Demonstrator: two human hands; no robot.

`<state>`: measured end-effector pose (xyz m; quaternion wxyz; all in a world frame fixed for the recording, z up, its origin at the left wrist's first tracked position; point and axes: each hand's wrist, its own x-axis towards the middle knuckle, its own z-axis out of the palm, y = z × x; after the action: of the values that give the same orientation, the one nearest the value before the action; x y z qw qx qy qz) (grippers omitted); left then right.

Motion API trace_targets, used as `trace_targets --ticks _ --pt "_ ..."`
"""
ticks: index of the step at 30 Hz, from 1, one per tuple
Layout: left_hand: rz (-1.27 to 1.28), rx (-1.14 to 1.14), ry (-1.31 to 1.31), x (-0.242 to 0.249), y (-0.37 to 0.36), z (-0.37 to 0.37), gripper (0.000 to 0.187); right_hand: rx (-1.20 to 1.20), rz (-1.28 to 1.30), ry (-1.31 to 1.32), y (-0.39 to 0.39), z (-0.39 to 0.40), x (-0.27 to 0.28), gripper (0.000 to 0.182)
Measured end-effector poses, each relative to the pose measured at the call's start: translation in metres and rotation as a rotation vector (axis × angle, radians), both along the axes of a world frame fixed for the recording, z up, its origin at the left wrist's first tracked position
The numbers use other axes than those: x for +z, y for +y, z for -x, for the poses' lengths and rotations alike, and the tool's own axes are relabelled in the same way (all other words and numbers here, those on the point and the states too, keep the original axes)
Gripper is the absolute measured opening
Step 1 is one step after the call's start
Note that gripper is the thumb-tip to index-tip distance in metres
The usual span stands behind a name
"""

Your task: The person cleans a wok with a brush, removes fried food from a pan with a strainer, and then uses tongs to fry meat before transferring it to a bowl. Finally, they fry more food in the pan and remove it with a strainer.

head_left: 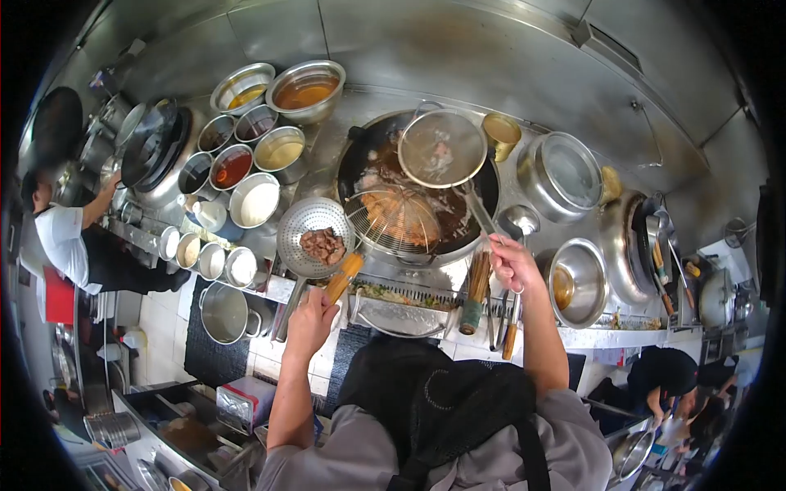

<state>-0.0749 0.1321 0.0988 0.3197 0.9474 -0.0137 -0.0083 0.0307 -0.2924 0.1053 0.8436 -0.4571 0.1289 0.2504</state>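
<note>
My left hand (pixel 311 323) is closed on the wooden handle of a wire spider skimmer (pixel 393 217), whose basket lies over browned food in the wok (pixel 352 176). A perforated ladle (pixel 296 233) with pieces of brown meat (pixel 322 245) rests beside that hand. In my right hand (pixel 514 263) is the metal handle of a round fine-mesh strainer (pixel 442 149), held over the upper part of the wok. Small pale bits lie in the strainer. Dark liquid with foam shows in the wok.
Sauce bowls (pixel 232 168) and a bowl of orange liquid (pixel 306 90) stand left of the wok. On the right are a large pot (pixel 561 176), a steel bowl (pixel 578 282) and a ladle (pixel 520 219). A person (pixel 65 237) is at far left, others (pixel 663 376) at lower right.
</note>
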Motion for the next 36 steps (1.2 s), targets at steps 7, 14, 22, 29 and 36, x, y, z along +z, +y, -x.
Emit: trace_targets --ticks 7,14,22,29,36 --pt "0.082 -0.085 -0.093 0.005 -0.010 0.000 0.044 -0.138 0.685 -0.190 -0.039 0.028 0.027 0.015" --pt "-0.015 -0.116 -0.086 0.041 -0.003 0.004 0.051 -0.071 1.032 -0.148 -0.021 0.063 -0.006 0.011" --pt "-0.042 -0.133 -0.053 0.040 0.006 0.008 0.054 -0.316 0.132 0.093 0.033 0.064 -0.014 0.012" --pt "0.089 -0.144 -0.094 -0.001 0.001 0.007 0.058 -0.287 0.067 0.058 0.043 0.052 0.002 0.018" --pt "0.215 -0.132 -0.024 -0.048 -0.026 0.011 0.064 -0.229 0.075 -0.027 0.055 0.043 0.024 0.022"
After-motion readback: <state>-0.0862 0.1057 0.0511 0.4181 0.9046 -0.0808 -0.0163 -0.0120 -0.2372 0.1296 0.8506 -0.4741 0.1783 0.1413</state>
